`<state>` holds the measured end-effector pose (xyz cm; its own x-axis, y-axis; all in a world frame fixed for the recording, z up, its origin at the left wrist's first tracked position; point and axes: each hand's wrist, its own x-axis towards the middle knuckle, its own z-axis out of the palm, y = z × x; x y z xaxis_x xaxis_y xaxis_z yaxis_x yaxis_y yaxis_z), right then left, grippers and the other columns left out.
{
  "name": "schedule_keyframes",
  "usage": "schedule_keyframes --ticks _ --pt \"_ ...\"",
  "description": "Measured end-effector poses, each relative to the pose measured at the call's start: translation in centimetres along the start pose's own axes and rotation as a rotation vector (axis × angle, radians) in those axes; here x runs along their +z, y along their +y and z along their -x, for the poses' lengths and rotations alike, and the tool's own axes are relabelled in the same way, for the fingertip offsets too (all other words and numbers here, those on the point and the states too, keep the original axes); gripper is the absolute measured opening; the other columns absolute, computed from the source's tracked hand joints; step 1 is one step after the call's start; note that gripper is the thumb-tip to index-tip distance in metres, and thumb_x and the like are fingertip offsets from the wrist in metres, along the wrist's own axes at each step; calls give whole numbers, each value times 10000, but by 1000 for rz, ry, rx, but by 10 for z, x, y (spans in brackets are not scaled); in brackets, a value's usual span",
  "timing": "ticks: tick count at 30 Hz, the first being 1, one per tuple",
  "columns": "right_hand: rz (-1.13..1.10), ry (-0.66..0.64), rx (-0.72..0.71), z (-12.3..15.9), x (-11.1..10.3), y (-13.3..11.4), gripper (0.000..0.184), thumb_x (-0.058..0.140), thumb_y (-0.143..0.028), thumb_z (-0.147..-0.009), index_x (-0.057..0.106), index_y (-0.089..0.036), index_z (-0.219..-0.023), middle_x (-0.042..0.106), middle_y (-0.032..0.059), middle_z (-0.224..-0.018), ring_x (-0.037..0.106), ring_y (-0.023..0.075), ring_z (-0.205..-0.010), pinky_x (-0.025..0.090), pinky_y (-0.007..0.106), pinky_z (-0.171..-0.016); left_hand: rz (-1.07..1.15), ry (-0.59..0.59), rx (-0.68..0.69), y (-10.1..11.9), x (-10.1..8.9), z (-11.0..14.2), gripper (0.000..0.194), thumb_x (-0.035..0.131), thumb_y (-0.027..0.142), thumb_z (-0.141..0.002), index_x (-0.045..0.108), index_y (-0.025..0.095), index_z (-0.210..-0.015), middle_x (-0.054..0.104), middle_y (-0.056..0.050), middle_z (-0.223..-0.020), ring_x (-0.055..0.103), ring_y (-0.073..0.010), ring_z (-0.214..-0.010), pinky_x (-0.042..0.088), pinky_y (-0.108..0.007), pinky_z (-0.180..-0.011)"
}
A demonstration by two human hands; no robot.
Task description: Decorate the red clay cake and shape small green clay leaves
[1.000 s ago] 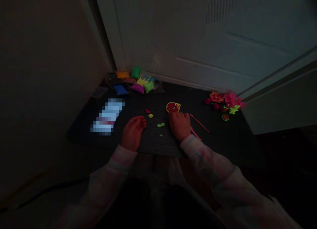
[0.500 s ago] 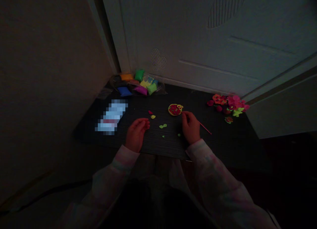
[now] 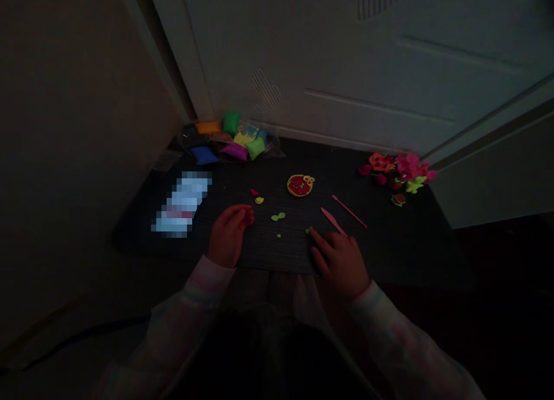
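Observation:
My left hand [image 3: 231,234] hovers over the near left of the dark table with its fingers curled together and thumb against them; whatever they might hold is hidden. On the right, my right hand [image 3: 341,262] stretches its index finger to a small green clay bit [image 3: 307,231], the fingertip touching or almost touching it. Between the hands lie a pair of light green clay pieces [image 3: 278,217] and a tiny green scrap [image 3: 279,235]. Beyond them sits a round red clay piece with a yellow rim and bow [image 3: 299,185]. A pink clay knife [image 3: 332,219] points out from beside my right hand.
A thin pink stick tool [image 3: 348,210] lies right of the knife. Red [image 3: 254,192] and yellow [image 3: 259,201] clay lumps rest near my left hand. Bagged coloured clay [image 3: 234,140] and a blurred bright phone-like panel [image 3: 184,204] are left; clay flowers [image 3: 402,170] stand right.
My right hand has moved from beside the round red piece toward me, down to the green bit, uncovering the pink knife. My left hand keeps its curled pose. The view has shifted slightly.

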<state>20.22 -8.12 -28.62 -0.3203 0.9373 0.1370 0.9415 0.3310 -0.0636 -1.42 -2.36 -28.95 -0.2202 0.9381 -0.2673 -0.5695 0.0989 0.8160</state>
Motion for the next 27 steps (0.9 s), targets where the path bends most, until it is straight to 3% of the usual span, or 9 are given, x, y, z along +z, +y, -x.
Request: schedule_keyframes --ticks 12,27 --pt "37 -59 4 -3 -3 -4 388 356 -372 -838 496 -227 -1169 559 53 -812 448 181 -753 268 329 -687 -3 -17 6 0 -3 -1 85 644 181 -572 650 154 -652 614 -1 -665 550 -83 -639 427 -200 -606" --pt "37 -33 -2 4 -5 -5 345 374 -338 -839 538 -217 -1118 582 45 -805 454 179 -753 266 329 -686 -4 -6 7 0 -1 -1 69 636 172 -565 644 159 -632 613 1 -662 550 -84 -638 421 -206 -604"
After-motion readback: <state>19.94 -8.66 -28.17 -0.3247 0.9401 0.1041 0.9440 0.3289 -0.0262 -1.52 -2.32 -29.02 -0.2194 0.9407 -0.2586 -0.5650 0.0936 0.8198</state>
